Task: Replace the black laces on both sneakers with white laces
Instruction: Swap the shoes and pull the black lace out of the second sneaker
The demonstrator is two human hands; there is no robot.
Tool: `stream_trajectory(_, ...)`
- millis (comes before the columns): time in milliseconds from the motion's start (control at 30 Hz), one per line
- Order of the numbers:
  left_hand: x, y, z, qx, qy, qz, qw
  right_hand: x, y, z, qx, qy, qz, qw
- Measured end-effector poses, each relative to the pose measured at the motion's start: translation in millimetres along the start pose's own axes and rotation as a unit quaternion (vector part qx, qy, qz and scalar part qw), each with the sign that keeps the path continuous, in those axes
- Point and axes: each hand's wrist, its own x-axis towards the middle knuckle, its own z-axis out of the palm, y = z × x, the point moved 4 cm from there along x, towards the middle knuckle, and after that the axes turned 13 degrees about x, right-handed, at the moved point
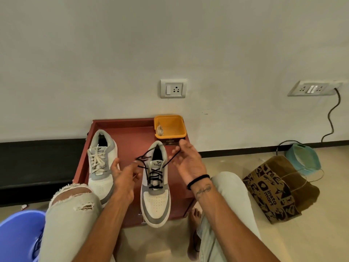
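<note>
Right grey-and-white sneaker point(155, 188) on red wooden stool point(132, 137), black cord lace point(154, 175) half-undone; left hand point(122, 176) and right hand point(186, 159) each pinch an end — best eased out row by row.

Both hands point(124, 173) point(188, 159) raised, fingers pinched

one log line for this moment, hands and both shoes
left shoe: white laces in | right shoe: black lace partly out | left hand, right hand: each pulling a lace end

"velar…" on both sneaker tongues point(157, 164); "insta mart" on paper bag point(268, 193).
</note>
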Motion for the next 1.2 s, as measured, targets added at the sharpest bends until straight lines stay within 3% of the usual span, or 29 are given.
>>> stream_trajectory(133,-5,13,-4,-0.049,-0.025,-0.003,0.998,0,-21,2,0.039,-0.003,-0.025,0.999)
stream_trajectory(333,-7,50,-36,-0.048,-0.035,0.092,0.994,-2,-36,-18,-0.029,0.069,-0.052,0.996)
stream_trajectory(400,-8,59,-51,-0.009,-0.004,0.132,0.991,-4,-45,-25,-0.032,0.088,-0.062,0.994)
stream_trajectory(500,-12,70,-72,0.132,0.079,0.205,0.967,-10,-64,-36,-0.027,0.109,-0.087,0.99)
stream_trajectory(600,-23,78,-79,0.26,0.114,0.282,0.916,-12,-79,-44,-0.157,0.125,-0.143,0.969)
stream_trajectory(700,-34,81,-68,0.356,0.101,0.348,0.861,-13,-67,-34,-0.413,0.071,-0.194,0.887)
stream_trajectory(800,-38,78,-46,0.456,0.051,0.39,0.798,-11,-37,-6,-0.594,-0.066,-0.175,0.782)
stream_trajectory(867,-32,78,-36,0.585,0.06,0.364,0.722,-7,-19,10,-0.704,-0.135,-0.112,0.688)
stream_trajectory(933,-28,83,-34,0.687,0.12,0.339,0.631,-6,-2,12,-0.812,-0.143,-0.037,0.565)
stream_trajectory(967,-29,81,-31,0.708,0.116,0.342,0.607,-8,7,8,-0.837,-0.14,-0.009,0.529)
stream_trajectory(1000,-31,75,-25,0.708,0.068,0.357,0.605,-10,14,4,-0.841,-0.14,0.01,0.523)
stream_trajectory(1100,-36,48,-4,0.664,-0.163,0.345,0.643,-9,29,-4,-0.818,-0.136,-0.011,0.559)
stream_trajectory(1133,-33,43,0,0.657,-0.194,0.348,0.641,-3,32,-3,-0.817,-0.131,-0.037,0.56)
stream_trajectory(1200,-20,47,6,0.655,-0.184,0.368,0.633,12,37,4,-0.823,-0.135,-0.077,0.547)
